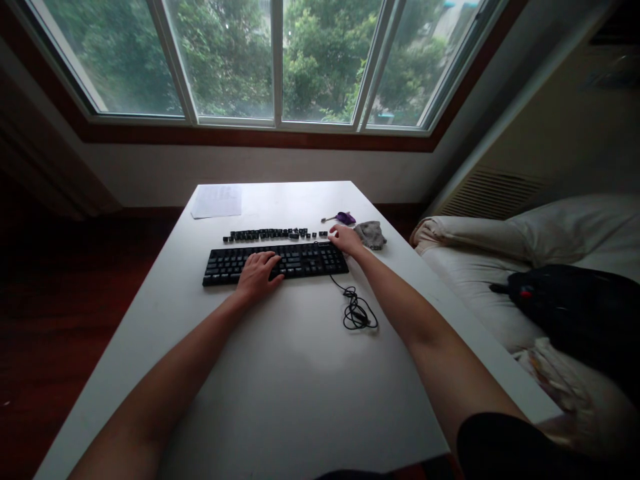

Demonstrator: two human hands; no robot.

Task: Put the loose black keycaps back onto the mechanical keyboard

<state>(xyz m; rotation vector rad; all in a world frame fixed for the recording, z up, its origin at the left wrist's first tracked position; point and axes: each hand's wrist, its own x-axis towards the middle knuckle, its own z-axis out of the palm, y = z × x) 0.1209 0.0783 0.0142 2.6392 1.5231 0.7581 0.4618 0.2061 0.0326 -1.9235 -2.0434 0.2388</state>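
A black keyboard (305, 261) lies across the white table, most of its keys in place. My left hand (259, 272) rests flat over its middle-left part, fingers stretched out and holding nothing. Behind the keyboard runs a row of loose black keycaps (267, 234). My right hand (345, 240) is at the right end of that row, just past the keyboard's top right corner. Its fingers are bent together beside the last keycaps; anything between the fingertips is too small to make out. A grey cloth (371, 235) lies right beside this hand.
A purple-handled brush-like tool (345, 218) lies behind my right hand. The black cable (357, 313) is coiled in front of the keyboard's right end. Paper sheets (217, 201) lie at the far left of the white table (280, 373). A sofa (463, 267) with a dark bag stands at right.
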